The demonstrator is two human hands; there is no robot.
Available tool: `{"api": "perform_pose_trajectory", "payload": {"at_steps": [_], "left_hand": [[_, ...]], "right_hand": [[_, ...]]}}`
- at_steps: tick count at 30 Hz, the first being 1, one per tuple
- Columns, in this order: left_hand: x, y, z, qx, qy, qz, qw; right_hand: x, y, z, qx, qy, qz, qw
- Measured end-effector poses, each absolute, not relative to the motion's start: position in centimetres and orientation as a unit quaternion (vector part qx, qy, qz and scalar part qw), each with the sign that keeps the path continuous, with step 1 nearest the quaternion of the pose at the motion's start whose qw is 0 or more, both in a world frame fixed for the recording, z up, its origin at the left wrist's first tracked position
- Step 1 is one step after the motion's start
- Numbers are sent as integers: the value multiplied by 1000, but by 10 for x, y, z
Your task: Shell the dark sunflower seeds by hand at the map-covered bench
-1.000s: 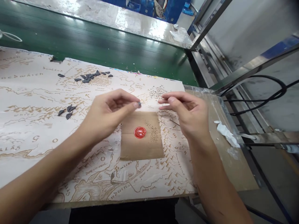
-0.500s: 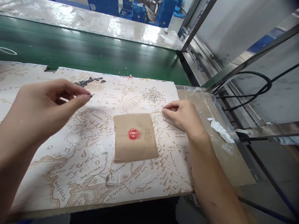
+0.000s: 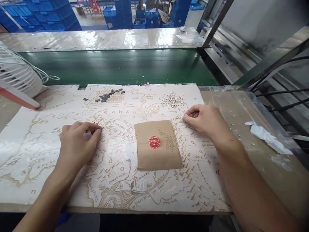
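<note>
A brown paper envelope (image 3: 158, 158) with a round red wax seal (image 3: 154, 142) lies on a large printed map sheet (image 3: 48, 151). My left hand (image 3: 77, 143) rests on the map left of the envelope, fingers pinched on a small dark piece at its fingertips. My right hand (image 3: 205, 120) lies on the map just right of the envelope's top corner, fingers curled with thumb and forefinger pressed together; what they hold I cannot make out. A heap of small dark pieces (image 3: 107, 95) lies near the map's far edge.
A green conveyor belt (image 3: 125, 66) runs behind the map. A white fan (image 3: 16, 75) stands at the far left. Crumpled white paper (image 3: 266, 137) lies on the bench at the right beside a metal frame (image 3: 265, 59) and black cables. Blue crates (image 3: 36, 14) stand in the background.
My left hand carried the small dark piece from above the envelope out to the left and down onto the map. My right hand lowered onto the map. The camera view tilted up.
</note>
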State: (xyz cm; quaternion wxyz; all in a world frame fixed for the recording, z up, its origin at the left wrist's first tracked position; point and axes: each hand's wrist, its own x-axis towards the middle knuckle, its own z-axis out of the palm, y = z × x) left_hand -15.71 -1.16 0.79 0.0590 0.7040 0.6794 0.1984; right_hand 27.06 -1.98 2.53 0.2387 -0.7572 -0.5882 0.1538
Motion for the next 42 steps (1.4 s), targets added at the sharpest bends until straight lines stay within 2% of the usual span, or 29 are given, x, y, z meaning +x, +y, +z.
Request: {"api": "perform_pose_trajectory", "payload": {"at_steps": [3, 7, 9, 13, 17, 21, 31, 42], "left_hand": [[-163, -10, 9, 695, 697, 178, 13], [-146, -6, 23, 703, 685, 191, -4], [-120, -5, 35, 736, 634, 226, 71], [-55, -10, 57, 769, 503, 256, 300], [-14, -16, 60, 765, 431, 298, 374], [-7, -19, 50, 766, 415, 332, 362], [-7, -22, 44, 815, 366, 372, 250], [-9, -20, 45, 768, 412, 358, 336]], "right_hand": [[263, -25, 32, -734, -575, 195, 304], [247, -33, 41, -647, -551, 363, 383], [238, -35, 42, -584, -558, 419, 414], [224, -38, 42, -502, -578, 438, 471], [216, -42, 41, -460, -577, 454, 499], [214, -43, 39, -436, -561, 479, 516], [211, -45, 40, -429, -546, 513, 506], [201, -42, 34, -452, -503, 513, 530]]}}
